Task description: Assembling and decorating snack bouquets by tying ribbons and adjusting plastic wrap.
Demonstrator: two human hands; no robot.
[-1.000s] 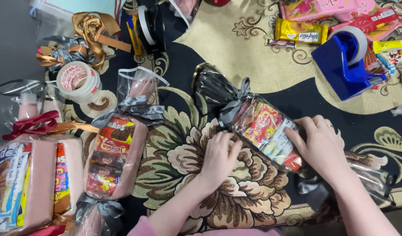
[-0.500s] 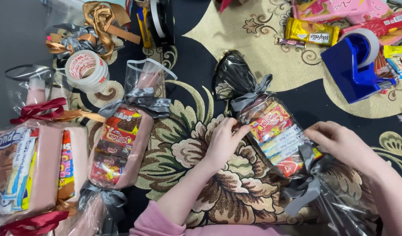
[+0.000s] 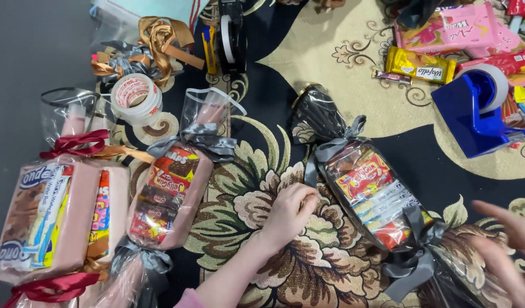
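Note:
A candy-shaped clear snack parcel (image 3: 372, 193) lies diagonally on the patterned carpet (image 3: 308, 63), tied at both ends with grey ribbon; the lower bow (image 3: 412, 263) sits near its bottom right end. My left hand (image 3: 288, 214) rests on the carpet, fingers curled, touching the parcel's left edge and holding nothing. Blurred at the right edge, my right hand (image 3: 509, 254) has its fingers spread, just clear of the parcel's crinkled lower end.
Two more wrapped parcels lie at left: one with grey ribbon (image 3: 170, 197), one with red ribbon (image 3: 60, 219). A tape roll (image 3: 137, 98), ribbon scraps (image 3: 154, 40), a black tape dispenser (image 3: 230, 37), a blue tape dispenser (image 3: 476, 111) and loose snack packs (image 3: 445, 34) surround them.
My right hand has let go of the parcel's lower end and pulled away to the right. My left hand has slid slightly off the parcel. The parcel lies a little lower and more to the right.

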